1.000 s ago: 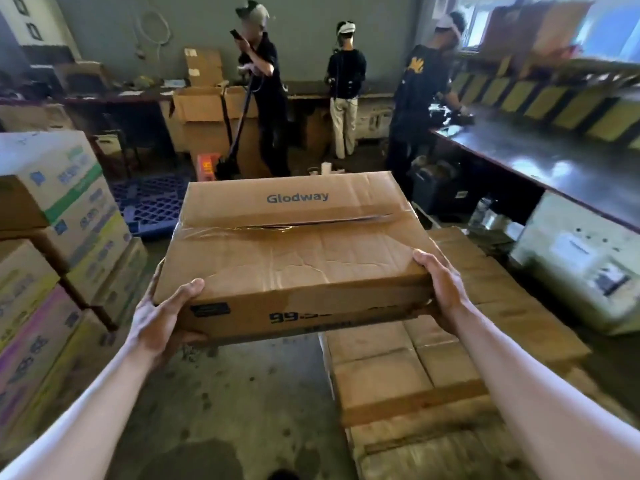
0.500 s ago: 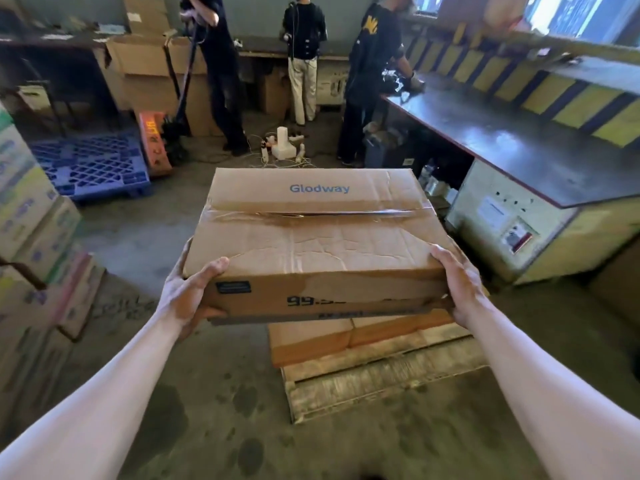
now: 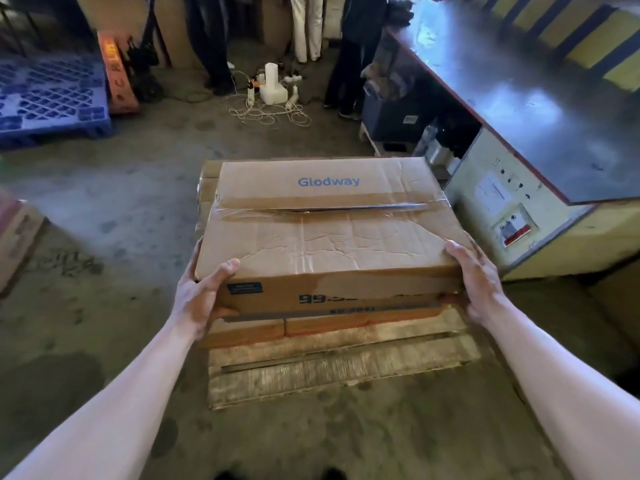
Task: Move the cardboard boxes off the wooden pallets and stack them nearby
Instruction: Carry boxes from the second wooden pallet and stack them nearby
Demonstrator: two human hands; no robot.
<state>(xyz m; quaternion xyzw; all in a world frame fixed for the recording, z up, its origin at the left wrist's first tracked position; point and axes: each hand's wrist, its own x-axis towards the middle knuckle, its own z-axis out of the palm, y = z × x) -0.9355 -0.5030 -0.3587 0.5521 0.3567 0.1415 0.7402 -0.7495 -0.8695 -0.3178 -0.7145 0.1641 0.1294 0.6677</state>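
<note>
I am clamping left grip [image 3: 204, 299] and right grip [image 3: 479, 282] on the cardboard box [image 3: 329, 244]; creased board between them could buckle, dropping it onto the wooden pallet [image 3: 329, 370] beneath.

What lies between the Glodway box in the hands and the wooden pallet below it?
The head view shows a low layer of other cardboard boxes resting on the wooden pallet, under the Glodway box that the left hand and right hand grip.

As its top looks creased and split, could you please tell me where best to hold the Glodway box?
Grip the Glodway box at its two ends, coming from left and right, fingers under the bottom edge: it is wide, flat, and its taped seam gapes.
</note>
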